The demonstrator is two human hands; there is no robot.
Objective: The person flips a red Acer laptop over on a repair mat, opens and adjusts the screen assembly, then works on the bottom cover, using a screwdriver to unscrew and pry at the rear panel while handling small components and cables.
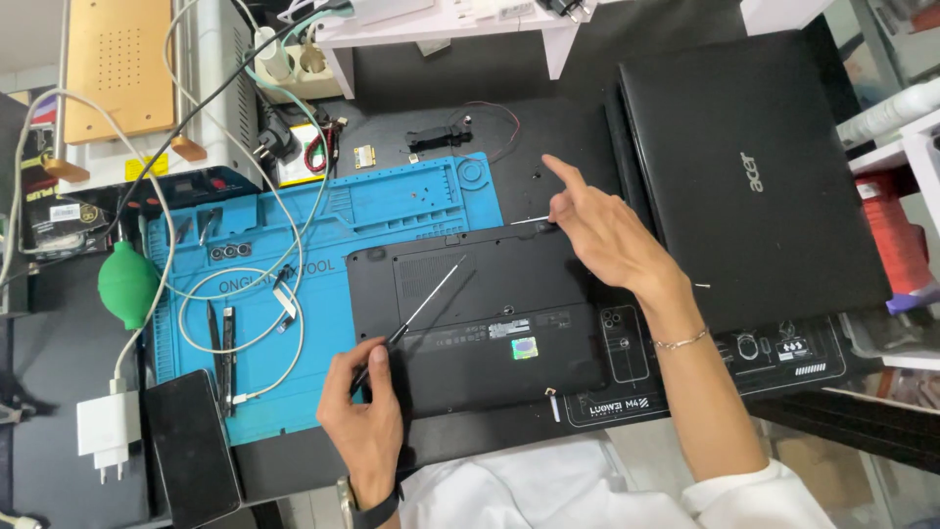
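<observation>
Left hand (364,407) pinches a thin black-handled screwdriver (423,307); right hand (602,230) (fingers loosely spread) steadies the upturned black plastic laptop base (470,323); best keep the tip square.

Left hand (364,407): my fingers are curled shut, thumb and fingertips pinched, knuckles up, wrist low near my body.
Right hand (607,230): reaching forward, my index finger is stretched out and pointing away, the other fingers loosely bent.
Right forearm: bare, angled back toward me, sleeve pushed up to the elbow.
</observation>
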